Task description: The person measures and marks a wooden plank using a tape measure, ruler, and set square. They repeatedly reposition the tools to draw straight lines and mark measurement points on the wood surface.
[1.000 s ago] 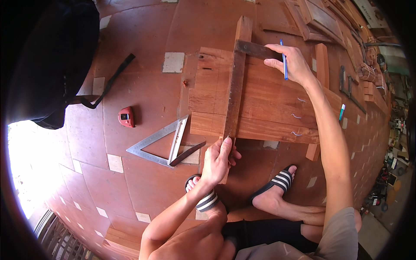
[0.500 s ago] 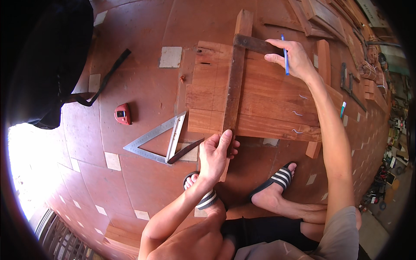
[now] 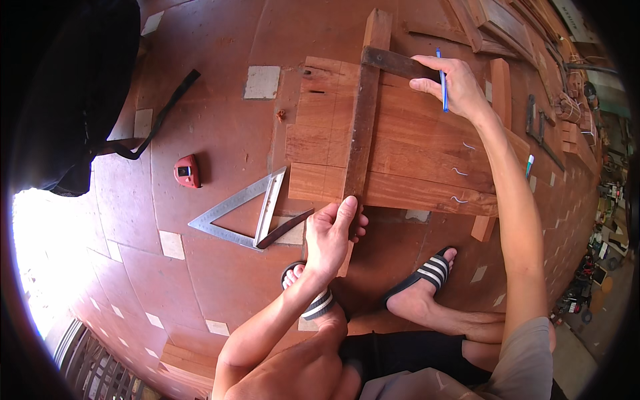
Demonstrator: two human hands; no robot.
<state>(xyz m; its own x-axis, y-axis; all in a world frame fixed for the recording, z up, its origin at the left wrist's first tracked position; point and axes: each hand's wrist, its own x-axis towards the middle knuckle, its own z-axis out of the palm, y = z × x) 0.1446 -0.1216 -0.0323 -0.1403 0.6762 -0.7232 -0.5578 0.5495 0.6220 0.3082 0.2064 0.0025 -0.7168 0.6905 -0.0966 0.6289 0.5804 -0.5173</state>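
A dark, worn carpenter's square [image 3: 361, 127] lies across several reddish-brown boards [image 3: 420, 143] placed side by side. Its long leg runs toward me over the boards, and its short leg points right from the far end. My left hand [image 3: 331, 233] pinches the near end of the long leg, thumb on top. At the far edge, my right hand [image 3: 455, 85] holds the end of the short leg between thumb and fingers. A blue pen [image 3: 443, 80] is also tucked in that hand. Thin pencil-like lines and white curved marks show on the boards.
Left of the boards lie a metal triangular square [image 3: 227, 212], a dark-bladed tool [image 3: 287, 228] and a red tape measure [image 3: 187, 171]. Wooden strips [image 3: 377, 30] support the boards. A clamp [image 3: 543, 133] and stacked timber [image 3: 500, 30] are at right. My sandalled feet [image 3: 427, 277] flank the near side.
Both hands keep their grips on the carpenter's square. The view has shifted slightly, and the square and boards stay together.
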